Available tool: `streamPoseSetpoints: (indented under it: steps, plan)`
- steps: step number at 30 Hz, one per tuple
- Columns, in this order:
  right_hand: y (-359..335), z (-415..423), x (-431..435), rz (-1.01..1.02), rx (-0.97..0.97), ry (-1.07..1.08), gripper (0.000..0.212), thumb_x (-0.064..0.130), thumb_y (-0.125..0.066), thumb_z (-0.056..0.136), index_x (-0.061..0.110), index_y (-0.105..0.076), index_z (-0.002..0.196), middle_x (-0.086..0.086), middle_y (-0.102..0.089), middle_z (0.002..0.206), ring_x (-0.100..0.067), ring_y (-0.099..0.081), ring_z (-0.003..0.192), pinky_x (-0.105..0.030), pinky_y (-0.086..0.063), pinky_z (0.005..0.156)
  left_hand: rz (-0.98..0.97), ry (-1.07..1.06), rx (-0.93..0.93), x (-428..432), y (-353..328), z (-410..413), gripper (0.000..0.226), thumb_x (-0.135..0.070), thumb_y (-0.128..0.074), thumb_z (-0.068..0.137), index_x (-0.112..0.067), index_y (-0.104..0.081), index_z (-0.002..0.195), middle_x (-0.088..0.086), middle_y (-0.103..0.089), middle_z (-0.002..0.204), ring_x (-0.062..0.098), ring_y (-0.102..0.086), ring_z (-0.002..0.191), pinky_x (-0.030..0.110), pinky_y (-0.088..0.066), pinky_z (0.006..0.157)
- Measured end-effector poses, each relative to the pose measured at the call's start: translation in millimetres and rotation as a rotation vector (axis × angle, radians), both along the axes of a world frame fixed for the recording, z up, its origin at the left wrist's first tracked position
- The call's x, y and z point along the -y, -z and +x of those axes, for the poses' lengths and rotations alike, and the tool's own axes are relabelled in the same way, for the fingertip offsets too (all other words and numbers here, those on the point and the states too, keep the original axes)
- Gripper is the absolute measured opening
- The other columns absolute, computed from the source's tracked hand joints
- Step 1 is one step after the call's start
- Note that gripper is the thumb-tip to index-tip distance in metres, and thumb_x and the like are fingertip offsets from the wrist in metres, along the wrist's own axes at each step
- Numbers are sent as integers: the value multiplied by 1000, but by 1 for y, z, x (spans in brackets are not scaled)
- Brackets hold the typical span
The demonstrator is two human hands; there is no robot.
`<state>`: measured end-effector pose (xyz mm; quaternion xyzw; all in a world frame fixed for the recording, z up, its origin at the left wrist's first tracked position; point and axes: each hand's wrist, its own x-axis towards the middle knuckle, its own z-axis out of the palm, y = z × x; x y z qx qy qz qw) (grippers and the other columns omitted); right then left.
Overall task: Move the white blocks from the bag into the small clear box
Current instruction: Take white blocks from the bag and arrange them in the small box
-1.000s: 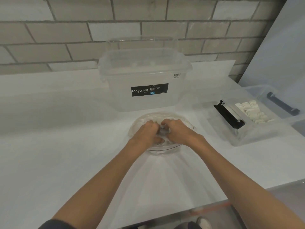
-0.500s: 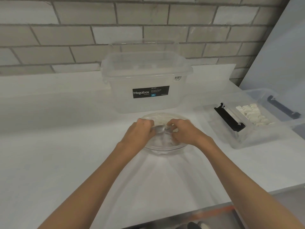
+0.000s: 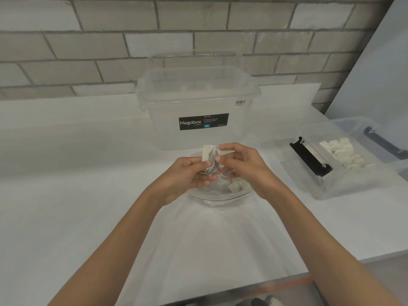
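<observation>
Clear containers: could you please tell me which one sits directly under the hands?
The round bowl, holding white blocks. The lidded Megabox stands behind it; the small box with the black latch lies to the right.

One view only: a wide-angle camera worn on the head. We look forward and steeply down from the near edge of a white table (image 3: 66, 206). Both forearms enter from the bottom corners and meet near frame centre. There the left hand (image 3: 187, 175) and right hand (image 3: 245, 166) hold a small bag (image 3: 210, 161) above a round clear bowl (image 3: 220, 196); the camera is close to them. A large clear tub (image 3: 198, 102) stands straight ahead, and a brick wall (image 3: 198, 29) fills the top. A small clear box (image 3: 344, 182) sits at the right, near the frame edge. A strip of floor (image 3: 287, 292) shows along the bottom.
</observation>
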<state>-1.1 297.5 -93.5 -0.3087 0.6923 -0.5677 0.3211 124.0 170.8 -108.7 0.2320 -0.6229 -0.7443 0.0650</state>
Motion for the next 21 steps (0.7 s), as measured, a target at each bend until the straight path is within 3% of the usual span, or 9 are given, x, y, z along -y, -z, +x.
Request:
streamPoseSetpoints:
  steps: [3,6,9,12,16,21]
  plan:
    - [-1,0,1,-48,-61,13,38,18,-73,84,27,-62,119,-9,-69,94,-12,-65,68,-30,-53,65,-7,17,-7,-1,-2,-1,25,-20,-57,96,-4,-69,112,9,-72,108,16,-71,93,23,-54,82]
    - [-1,1,2,-89,-113,52,25,14,-74,83,21,-70,106,-3,-66,82,-12,-63,63,-31,-52,63,-57,-62,-18,-2,-3,-4,24,-18,-63,93,-1,-69,109,13,-73,103,18,-71,89,24,-56,83]
    - [3,1,2,-149,-47,120,13,13,-74,82,14,-72,94,-3,-68,77,-14,-63,62,-34,-52,62,-48,-154,-33,-2,-5,-7,20,-18,-61,94,-4,-70,104,15,-74,97,24,-73,85,31,-58,85]
    - [7,0,0,-192,40,166,7,12,-74,82,12,-72,89,-4,-71,82,-17,-67,72,-37,-56,69,-65,-206,-35,-2,-8,-8,15,-19,-60,95,-9,-71,98,6,-75,89,23,-74,82,27,-59,77]
    - [8,-9,-5,-222,179,226,3,5,-67,86,8,-66,86,-7,-70,79,-19,-66,73,-26,-56,63,-83,-309,-55,2,-15,-6,12,-18,-65,91,-8,-69,95,1,-70,85,15,-73,71,17,-55,61]
    - [6,-20,-13,-107,79,142,11,5,-64,89,10,-69,97,-3,-63,68,-14,-59,62,-24,-51,53,-141,-342,-48,10,-24,-5,9,-20,-66,90,-12,-70,91,1,-69,84,11,-69,65,16,-50,56]
